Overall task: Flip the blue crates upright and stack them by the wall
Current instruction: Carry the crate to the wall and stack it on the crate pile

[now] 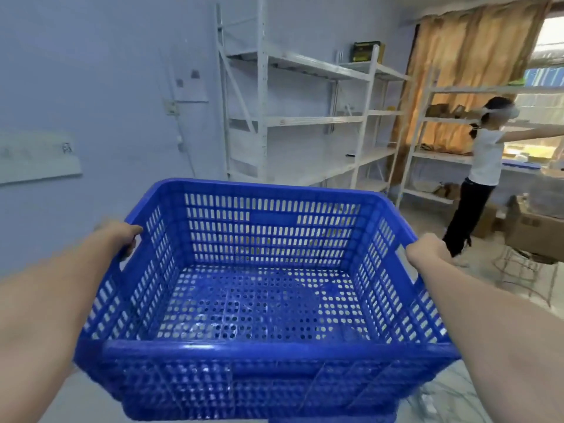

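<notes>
While both arms reach forward at chest level, a person carries a blue crate (pixel 262 288) upright, its open mouth facing up and its perforated floor bare. The left hand (pixel 122 236) curls its grip closed through the handle slot in the left side wall, and the right hand (pixel 427 251) does the same on the right side wall, fingers wrapped over the rim and pinching the plastic. Holding at opposite handles likely keeps the wide crate level and balanced between the arms. Beneath its near wall a second band of blue lattice shows, perhaps another crate under it, though the view cannot settle that.

Ahead stands a pale blue wall (pixel 91 87), well apart from the crate's far rim, with open floor between them on the left. White metal shelving (pixel 305 123) lines the wall to the right, mostly bare. Farther right a second person (pixel 485 160) in a white top reaches toward another rack near a tan curtain (pixel 470 56), and cardboard boxes (pixel 531 230) sit on the floor by a wire stool. By this judgement the flip is done for this crate and the carry to the wall remains; the clearest path runs left of the shelving, away from the boxes and the other worker.
</notes>
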